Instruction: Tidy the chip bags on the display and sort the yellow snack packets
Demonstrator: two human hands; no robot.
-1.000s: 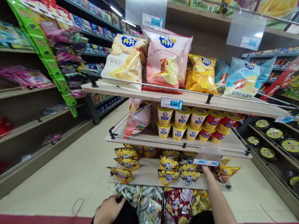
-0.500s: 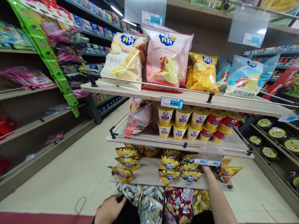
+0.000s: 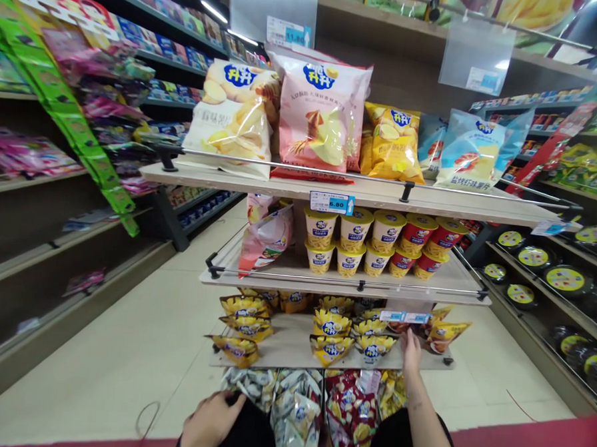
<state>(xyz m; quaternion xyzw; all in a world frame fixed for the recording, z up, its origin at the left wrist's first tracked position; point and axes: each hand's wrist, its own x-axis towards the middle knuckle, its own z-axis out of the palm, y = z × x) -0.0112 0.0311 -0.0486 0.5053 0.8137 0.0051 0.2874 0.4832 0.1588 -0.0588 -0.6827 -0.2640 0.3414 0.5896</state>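
My left hand (image 3: 213,420) lies on my black-clad knee (image 3: 250,431), fingers stretched loosely over it and holding nothing. Over the lower shelf (image 3: 292,346) reaches my right hand (image 3: 412,355), at its right part below the price tags (image 3: 404,317). Its fingertips are close to a brownish bag (image 3: 399,326), partly hidden; whether they grip it does not show. To the right of this hand leans a yellow-and-brown snack bag (image 3: 445,335). On its left stand yellow snack bags (image 3: 373,347) in rows.
Noodle-style cups (image 3: 354,226) are stacked on the shelf above. Large chip bags (image 3: 317,118) stand behind a metal rail higher up. Bins of wrapped snacks (image 3: 296,410) sit near my knees. Shelving (image 3: 550,283) flanks the right side, and a green hanging strip (image 3: 83,125) the left.
My right hand has drawn back a little from behind the price tags, so more of it shows. The view has shifted slightly; my left hand stays on the knee.
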